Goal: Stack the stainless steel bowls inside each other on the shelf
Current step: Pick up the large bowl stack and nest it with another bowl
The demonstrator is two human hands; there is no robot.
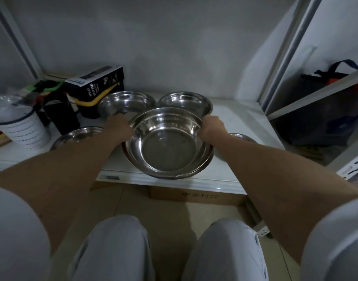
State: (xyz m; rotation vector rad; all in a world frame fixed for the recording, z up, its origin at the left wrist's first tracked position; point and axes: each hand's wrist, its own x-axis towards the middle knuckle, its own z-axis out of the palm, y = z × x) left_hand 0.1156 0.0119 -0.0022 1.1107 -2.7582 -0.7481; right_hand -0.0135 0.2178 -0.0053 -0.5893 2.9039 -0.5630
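A large stainless steel bowl [168, 147] is in the middle of the white shelf [230, 179], nested in another steel bowl [211, 159] whose rim shows below it. My left hand [118, 126] grips its left rim and my right hand [211, 126] grips its right rim. Two more steel bowls stand behind, one at the back left [126, 103] and one at the back right [186, 102]. A further bowl [76, 136] lies to the left, partly under my left forearm. Another bowl's rim [242, 136] peeks out behind my right forearm.
A black box [97, 86] and a dark cup [60, 114] stand at the back left, with a white striped container [21, 128] further left. A metal upright [291, 53] bounds the shelf on the right. A cardboard box [194, 196] sits under the shelf.
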